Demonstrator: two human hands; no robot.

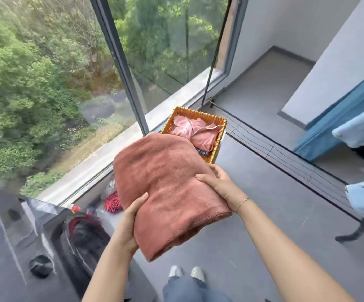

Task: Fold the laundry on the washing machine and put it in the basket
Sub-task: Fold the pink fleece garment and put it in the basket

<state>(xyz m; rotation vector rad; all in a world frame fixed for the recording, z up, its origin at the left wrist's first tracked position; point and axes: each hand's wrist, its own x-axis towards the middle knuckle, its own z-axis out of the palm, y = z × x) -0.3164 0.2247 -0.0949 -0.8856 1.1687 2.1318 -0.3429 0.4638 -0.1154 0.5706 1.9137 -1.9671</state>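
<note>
- The folded towel (168, 188) is held in the air – between the washing machine (24, 247) and the basket (217, 144).
- The left hand (131, 223) grips its near edge, thumb on top.
- The right hand (218, 184) clasps the far side, fingers curled round it.
- A pink garment (196, 132) lies in the basket on the floor by the window (67, 73).

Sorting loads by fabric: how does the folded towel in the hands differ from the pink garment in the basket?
The towel is terracotta and plush; the pink garment is paler and smoother. The towel is held up by the left hand and right hand; the garment lies in the wicker basket. Both are folded.
</note>
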